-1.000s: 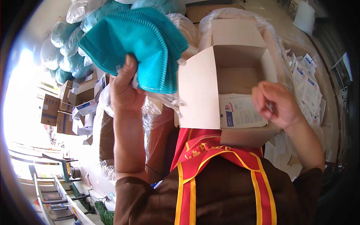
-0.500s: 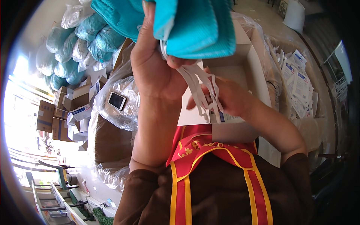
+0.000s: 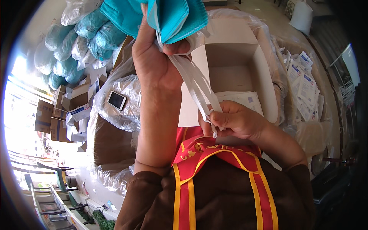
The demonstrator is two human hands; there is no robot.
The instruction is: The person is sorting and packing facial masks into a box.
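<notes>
Several teal face masks are bunched in my left hand, raised at the top of the view with its fingers closed around them. Long white elastic straps run down from the masks, pulled fairly straight. At their lower ends my right hand is closed, pinching the straps between thumb and fingers. Just beyond it stands an open white cardboard box with its flaps folded out. Flat white printed packets lie in the near part of that box.
To the left, a phone rests on clear plastic over a large carton. White packets fill a plastic-lined container at right. Bagged teal items and cardboard boxes are piled at far left.
My left hand and the masks have shifted slightly left and up. My right hand has drawn down toward me, stretching the straps that hung loosely and gathering their ends.
</notes>
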